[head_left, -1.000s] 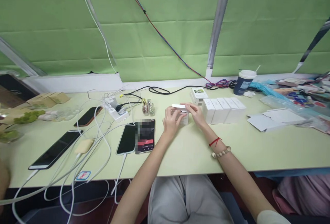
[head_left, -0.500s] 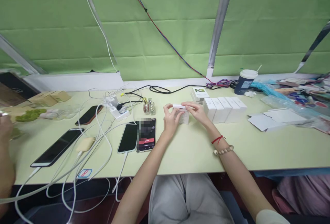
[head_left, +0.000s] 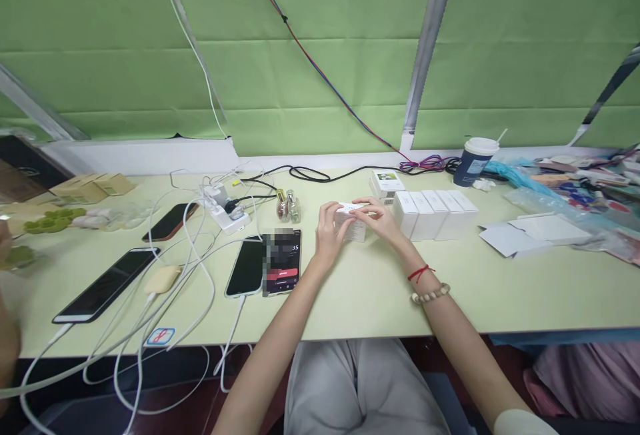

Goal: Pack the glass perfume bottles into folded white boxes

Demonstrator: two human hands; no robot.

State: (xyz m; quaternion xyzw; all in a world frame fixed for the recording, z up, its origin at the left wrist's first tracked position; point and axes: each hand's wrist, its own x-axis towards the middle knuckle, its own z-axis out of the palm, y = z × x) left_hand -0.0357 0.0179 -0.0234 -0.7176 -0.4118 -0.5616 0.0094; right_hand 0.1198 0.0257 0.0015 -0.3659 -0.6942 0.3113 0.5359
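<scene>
Both hands (head_left: 327, 240) grasping a small white box (head_left: 357, 231) near its top, upright white boxes (head_left: 423, 220) beside, pale table (head_left: 370, 295)

Top flap (head_left: 346, 207) of the white box (head_left: 357, 231), raised a second ago, now down beneath the right hand (head_left: 379, 219)

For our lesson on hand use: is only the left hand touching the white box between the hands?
No, the left hand and the right hand both have fingers on the white box.

The left hand (head_left: 327, 238) and right hand (head_left: 383, 220) partly hide a white carton (head_left: 357, 231), its print unreadable. The left edge crops another person's arm (head_left: 7, 338).
</scene>
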